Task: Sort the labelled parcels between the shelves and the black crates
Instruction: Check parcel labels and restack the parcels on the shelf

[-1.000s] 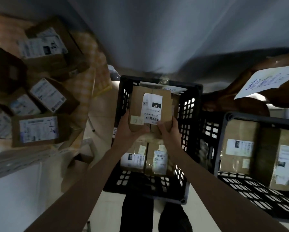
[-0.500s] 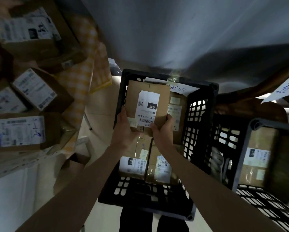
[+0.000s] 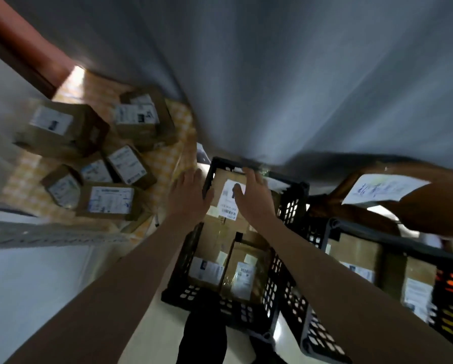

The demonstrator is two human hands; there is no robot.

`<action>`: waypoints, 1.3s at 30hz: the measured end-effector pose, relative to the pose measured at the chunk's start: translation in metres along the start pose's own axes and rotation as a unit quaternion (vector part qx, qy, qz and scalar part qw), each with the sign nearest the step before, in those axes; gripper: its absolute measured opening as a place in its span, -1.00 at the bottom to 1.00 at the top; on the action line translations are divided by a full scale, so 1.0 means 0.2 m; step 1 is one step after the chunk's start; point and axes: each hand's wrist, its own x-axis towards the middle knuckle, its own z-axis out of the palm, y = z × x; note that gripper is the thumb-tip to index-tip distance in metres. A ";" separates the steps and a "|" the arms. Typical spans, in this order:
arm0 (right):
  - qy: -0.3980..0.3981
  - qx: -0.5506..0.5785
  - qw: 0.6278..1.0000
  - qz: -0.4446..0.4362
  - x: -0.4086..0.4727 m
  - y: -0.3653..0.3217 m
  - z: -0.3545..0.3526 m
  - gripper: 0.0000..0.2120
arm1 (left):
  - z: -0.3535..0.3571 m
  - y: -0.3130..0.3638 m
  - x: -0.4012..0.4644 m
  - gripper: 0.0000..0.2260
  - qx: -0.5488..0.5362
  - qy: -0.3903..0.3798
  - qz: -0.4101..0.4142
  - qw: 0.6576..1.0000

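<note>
As both hands let go, the labelled parcel (image 3: 229, 203) lay atop others in the black crate (image 3: 289, 206) | left hand (image 3: 190, 197) released, fingers spread, clear | right hand (image 3: 254, 199) released, hovering over label | drop apparently done; shelf (image 3: 49, 233) parcels untouched

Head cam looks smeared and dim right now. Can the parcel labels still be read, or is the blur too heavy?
Head view: motion blur smears everything; the label on the parcel under the right hand shows a barcode but no legible text. Head view: dim light, the shelf parcels are soft, wide-angle bending at the edges; the left hand is blurred too.
</note>
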 end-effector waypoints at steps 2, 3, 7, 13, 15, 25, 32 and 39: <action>0.035 -0.057 0.995 -0.072 -0.05 -0.13 -0.14 -0.59 | -0.19 0.03 -0.08 -0.31 0.002 0.068 0.004 0.998; 0.054 -0.076 0.990 -0.109 -0.07 -0.19 -0.21 -0.59 | -0.30 0.06 -0.14 -0.37 0.010 0.101 0.010 0.995; 0.059 -0.146 0.964 -0.215 -0.20 -0.43 -0.46 -0.47 | -0.63 0.11 -0.36 -0.47 0.027 0.148 -0.029 0.988; 0.057 -0.196 0.916 -0.344 -0.52 -0.69 -0.76 -0.42 | -0.97 0.18 -0.80 -0.37 0.054 0.215 -0.134 0.966; 0.073 -0.199 0.900 -0.380 -0.65 -0.77 -0.82 -0.43 | -1.08 0.21 -0.98 -0.30 0.071 0.231 -0.169 0.955; 0.106 -0.105 0.828 -0.541 -1.29 -1.17 -0.89 -0.40 | -1.43 0.16 -1.85 -0.34 0.138 0.285 -0.309 0.897; 0.087 -0.098 0.769 -0.625 -1.75 -1.47 -0.79 -0.44 | -1.53 0.02 -2.45 -0.27 0.144 0.313 -0.391 0.853; 0.040 -0.057 0.721 -0.689 -2.29 -1.66 -0.51 -0.48 | -1.45 -0.13 -3.10 -0.27 0.146 0.338 -0.460 0.808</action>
